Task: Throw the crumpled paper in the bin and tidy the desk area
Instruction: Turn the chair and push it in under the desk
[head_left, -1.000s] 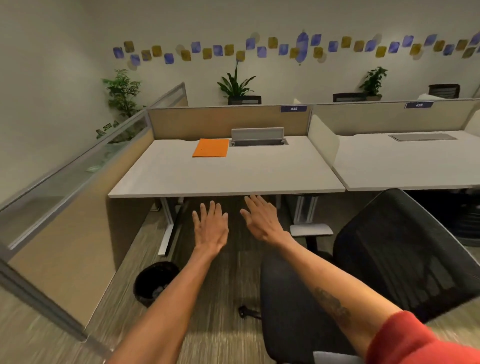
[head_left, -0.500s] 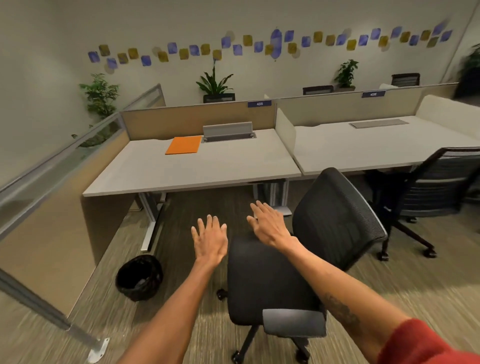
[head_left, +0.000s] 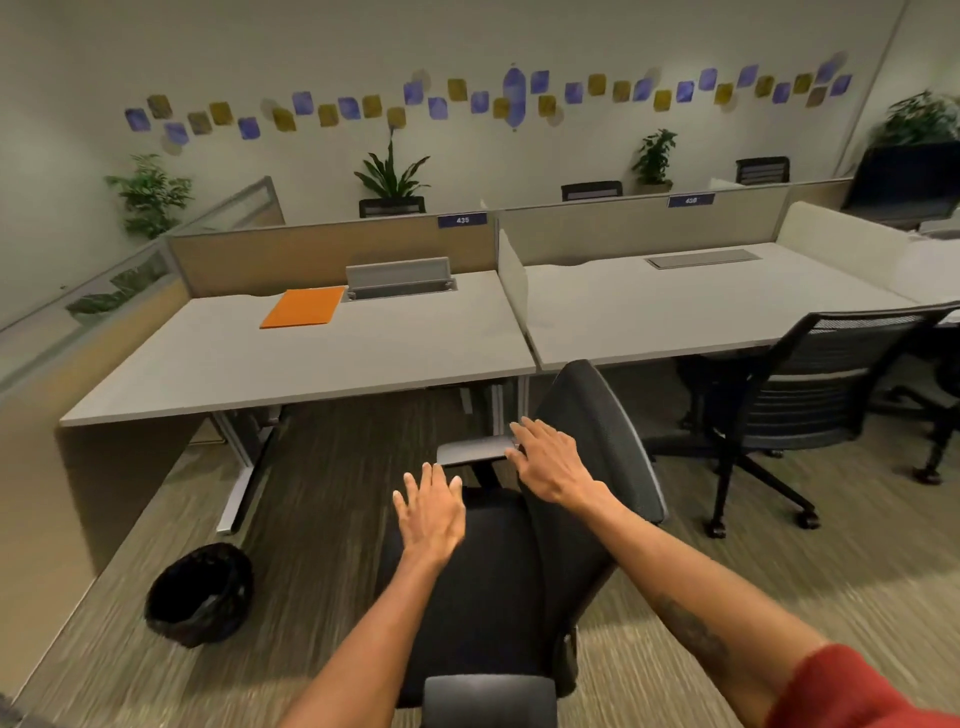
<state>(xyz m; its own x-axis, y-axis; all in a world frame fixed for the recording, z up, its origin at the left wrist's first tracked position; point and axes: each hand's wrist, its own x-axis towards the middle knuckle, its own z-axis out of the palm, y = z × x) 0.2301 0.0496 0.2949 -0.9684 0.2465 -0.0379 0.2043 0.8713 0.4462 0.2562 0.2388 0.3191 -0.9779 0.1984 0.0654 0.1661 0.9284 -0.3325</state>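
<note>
left grip (head_left: 431, 514) wide | right grip (head_left: 550, 462) wide, over chair (head_left: 597, 410) | bin (head_left: 200, 592) on floor, left of both

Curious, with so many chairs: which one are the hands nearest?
The black mesh chair by the desk with the orange folder; left hand and right hand are over it. Others stand farther off.
</note>
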